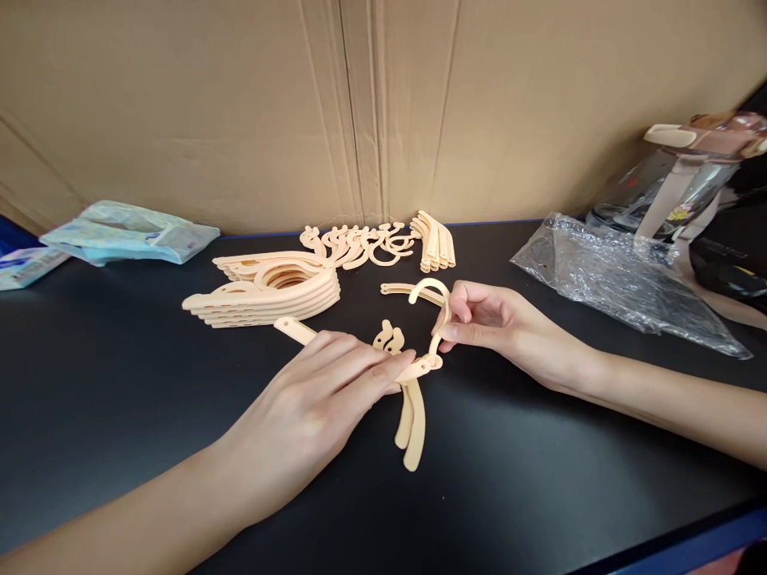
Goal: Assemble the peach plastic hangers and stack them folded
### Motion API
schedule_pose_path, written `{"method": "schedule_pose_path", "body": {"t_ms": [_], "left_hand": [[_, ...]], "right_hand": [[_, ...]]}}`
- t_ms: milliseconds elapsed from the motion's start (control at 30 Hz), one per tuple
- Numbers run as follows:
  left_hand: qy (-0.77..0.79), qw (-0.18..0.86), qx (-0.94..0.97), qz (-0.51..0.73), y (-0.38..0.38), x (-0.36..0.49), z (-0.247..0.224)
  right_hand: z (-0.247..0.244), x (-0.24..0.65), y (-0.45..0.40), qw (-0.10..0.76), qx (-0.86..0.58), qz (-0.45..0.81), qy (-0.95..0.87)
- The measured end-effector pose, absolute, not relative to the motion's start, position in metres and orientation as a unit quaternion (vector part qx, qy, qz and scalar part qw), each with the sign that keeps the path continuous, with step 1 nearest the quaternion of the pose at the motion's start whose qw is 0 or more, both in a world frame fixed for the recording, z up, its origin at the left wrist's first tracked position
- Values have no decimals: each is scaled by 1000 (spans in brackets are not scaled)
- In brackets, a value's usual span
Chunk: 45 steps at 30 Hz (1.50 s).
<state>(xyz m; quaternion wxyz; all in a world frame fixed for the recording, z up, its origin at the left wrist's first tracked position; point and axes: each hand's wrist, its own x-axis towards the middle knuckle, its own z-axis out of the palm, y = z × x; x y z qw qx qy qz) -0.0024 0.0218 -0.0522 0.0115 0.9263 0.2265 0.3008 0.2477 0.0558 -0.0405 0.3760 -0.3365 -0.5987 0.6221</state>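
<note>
My left hand [327,391] grips a cream plastic hanger arm [291,328], whose holed far end sticks out to the left. A cream hanger hook [445,307] is pinched between the thumb and fingers of my right hand [494,319]. The hook's lower end meets the arm's right end; whether they are locked together I cannot tell. Under my left fingers, two loose curved pieces [415,431] with holed, notched tops lie on the black table, partly hidden. Just behind the hook lie slim curved pieces [395,288].
A stack of cream hanger frames [267,303] stands at the left, with a pile of hooks [353,246] and a bundle of short arms [436,243] behind. Tissue packs [129,231] lie far left. A clear plastic bag [617,275] and a strapped bottle [689,180] are at the right.
</note>
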Motion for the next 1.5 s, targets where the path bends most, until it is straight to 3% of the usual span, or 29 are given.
{"method": "schedule_pose_path", "body": {"t_ms": [433, 600, 767, 867, 1133, 1267, 1500], "left_hand": [[242, -56, 931, 269, 21, -1, -48], [284, -75, 917, 270, 24, 0, -46], [314, -84, 910, 258, 24, 0, -47], [335, -81, 900, 266, 23, 0, -48], [384, -25, 879, 281, 21, -1, -49], [409, -22, 870, 275, 20, 0, -49], [402, -40, 875, 268, 22, -2, -50]], "right_hand": [[-43, 247, 54, 384, -350, 549, -655], [-47, 258, 58, 426, -391, 351, -736], [-49, 268, 68, 338, -372, 118, -856], [-50, 269, 73, 277, -354, 63, -891], [-55, 269, 72, 243, -414, -47, -876], [-55, 269, 72, 229, -414, -24, -881], [-47, 265, 66, 331, -431, 160, -824]]}}
